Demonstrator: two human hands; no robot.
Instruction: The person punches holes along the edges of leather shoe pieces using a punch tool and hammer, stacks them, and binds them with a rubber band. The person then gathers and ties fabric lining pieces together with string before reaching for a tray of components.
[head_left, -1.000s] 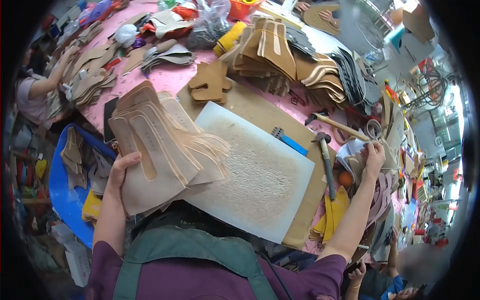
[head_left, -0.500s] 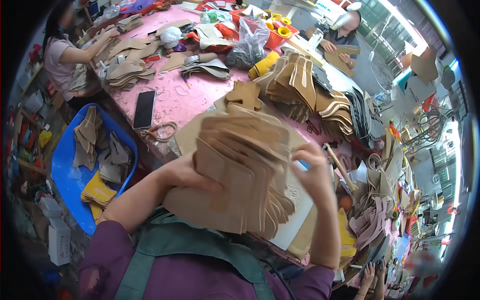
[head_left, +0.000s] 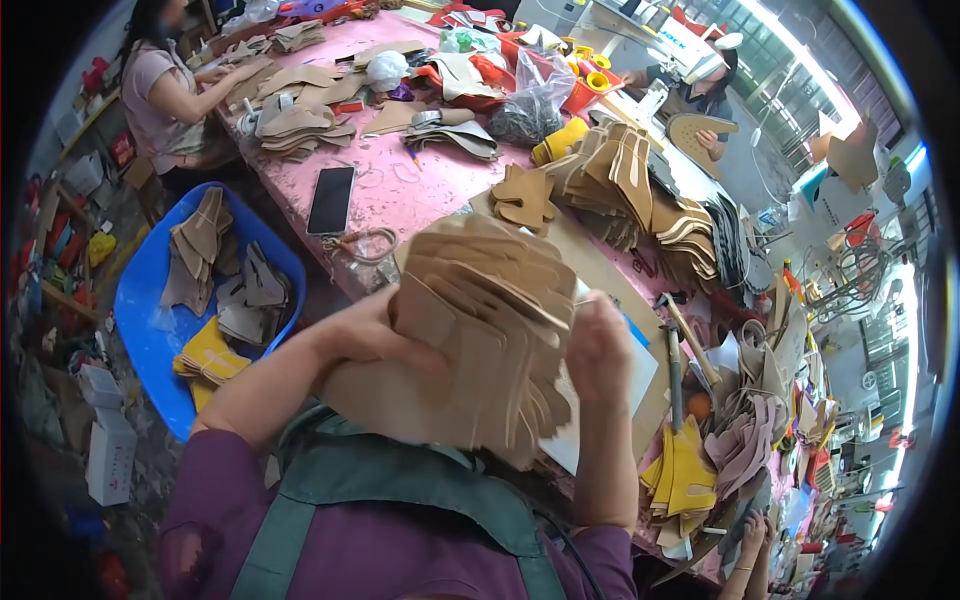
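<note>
a fanned stack of flat tan pieces (head_left: 475, 365), pale along the edges, was held by the left hand (head_left: 385, 335) at the counter (head_left: 400, 190), beside the blurred right hand (head_left: 602, 345), whose grip was indeterminable.

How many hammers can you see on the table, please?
2: a pale-handled hammer and, just left of it, a dark-handled hammer, both to the right of the right hand. More may be hidden.

The right hand (head_left: 600, 346), earlier well apart from the stacked pieces (head_left: 485, 345), is now just beside them.
</note>
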